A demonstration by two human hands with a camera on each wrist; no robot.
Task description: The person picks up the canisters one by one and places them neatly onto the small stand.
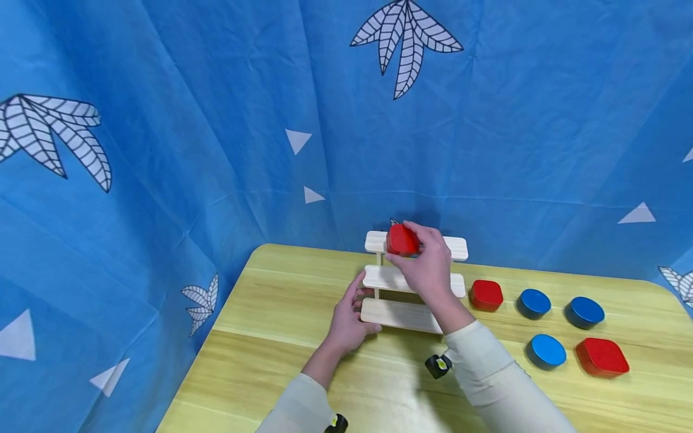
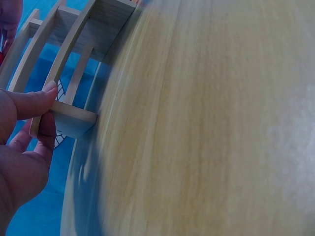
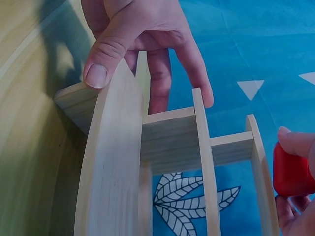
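Red rounded-square block (image 1: 402,239), count one in hand, pinched by the right hand (image 1: 429,264), thumb and fingers on opposite edges. Sits at the top tier (image 1: 457,248) of a three-tier wooden stand (image 1: 400,316), left of that tier's middle; can't tell if it touches the wood. Right arm reaches in from lower right, wrist bent over the stand, forearm hiding part of the lower two tiers.

Left hand (image 1: 349,322) grasps the stand's left end: thumb on the front of the lowest tier, other fingers spread behind and up the side. Left forearm comes up from bottom centre. Pale sleeves (image 1: 498,373), two; black wrist devices (image 1: 438,365), two, one per arm.

Right of the stand, five loose pieces on the wood-grain table (image 1: 281,288): two red, three blue. Back row, left to right: red block (image 1: 486,295) near the stand, then two round blue blocks (image 1: 533,303). Front row: one lighter blue round block (image 1: 546,351), one larger red block (image 1: 603,358). Blue leaf-print curtain (image 1: 379,138) behind and at left.
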